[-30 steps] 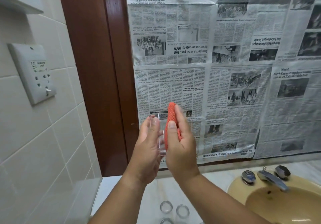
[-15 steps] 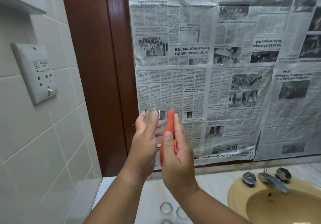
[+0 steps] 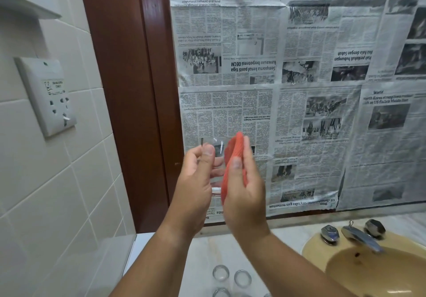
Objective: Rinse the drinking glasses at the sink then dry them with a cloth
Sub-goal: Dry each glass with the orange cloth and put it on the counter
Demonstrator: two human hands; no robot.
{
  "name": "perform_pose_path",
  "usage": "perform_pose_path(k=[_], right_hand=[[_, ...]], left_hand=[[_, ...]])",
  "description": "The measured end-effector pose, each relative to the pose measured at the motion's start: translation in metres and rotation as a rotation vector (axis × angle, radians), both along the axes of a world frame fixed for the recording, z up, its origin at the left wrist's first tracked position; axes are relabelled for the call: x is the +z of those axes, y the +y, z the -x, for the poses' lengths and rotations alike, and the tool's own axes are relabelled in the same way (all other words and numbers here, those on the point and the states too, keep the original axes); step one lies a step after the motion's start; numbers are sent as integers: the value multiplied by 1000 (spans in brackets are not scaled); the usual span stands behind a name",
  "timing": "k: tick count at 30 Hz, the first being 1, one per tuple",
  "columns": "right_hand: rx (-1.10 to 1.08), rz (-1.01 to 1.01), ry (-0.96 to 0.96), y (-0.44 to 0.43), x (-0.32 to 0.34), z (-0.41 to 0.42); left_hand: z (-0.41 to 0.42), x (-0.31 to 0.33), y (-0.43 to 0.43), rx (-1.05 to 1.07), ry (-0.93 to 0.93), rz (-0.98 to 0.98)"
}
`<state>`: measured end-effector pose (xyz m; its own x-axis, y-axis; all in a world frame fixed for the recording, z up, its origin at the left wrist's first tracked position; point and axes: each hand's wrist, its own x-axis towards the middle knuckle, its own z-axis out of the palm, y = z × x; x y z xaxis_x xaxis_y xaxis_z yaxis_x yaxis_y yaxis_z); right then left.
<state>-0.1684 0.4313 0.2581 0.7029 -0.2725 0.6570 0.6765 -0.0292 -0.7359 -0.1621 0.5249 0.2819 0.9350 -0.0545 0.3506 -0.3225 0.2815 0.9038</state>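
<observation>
Three glasses stand on the counter below the forearms. The nearest is cut off by the frame edge, and what they hold is hard to make out. The left hand curls round a clear glass, raised well above them and partly hidden behind thumb and cloth. The right hand pinches an orange cloth against that glass's right side.
</observation>
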Motion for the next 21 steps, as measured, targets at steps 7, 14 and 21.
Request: perform_pose_path(k=[7, 14, 21], right_hand=[[-62, 64, -39, 3, 3, 7], [21, -92, 24, -16, 32, -7], [-21, 39, -2, -3, 7, 16]], left_hand=[[1, 4, -5, -29, -11, 43], [7, 3, -10, -38, 5, -26], [7, 13, -9, 59, -84, -47]])
